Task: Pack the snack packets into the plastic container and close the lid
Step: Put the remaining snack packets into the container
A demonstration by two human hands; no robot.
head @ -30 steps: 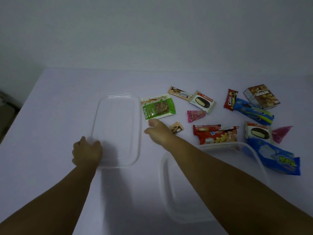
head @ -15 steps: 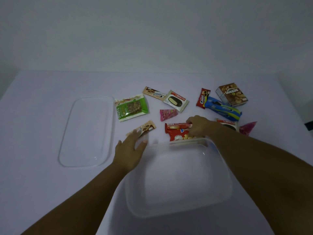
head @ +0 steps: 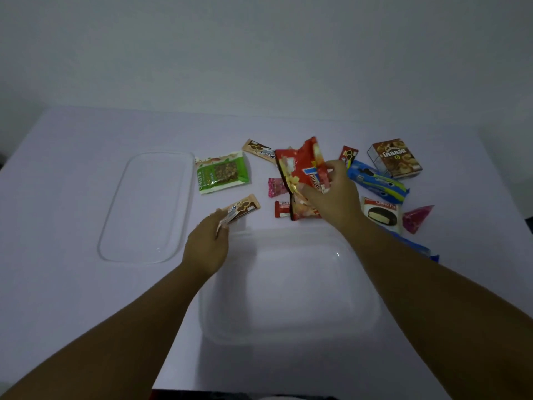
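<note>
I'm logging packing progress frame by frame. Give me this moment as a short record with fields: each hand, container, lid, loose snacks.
left hand: pinches a tan wafer bar by its near end
right hand: holds a red snack bag, lifted
container: open, nothing inside
lid: flat on the table, left of the container
loose snacks: green nut packet, brown box, blue cookie pack

White table (head: 72,284) against plain pale wall (head: 259,53).

Dim, bluish, even light with soft shadows, slight blur, and wide-angle bending at edges.
</note>
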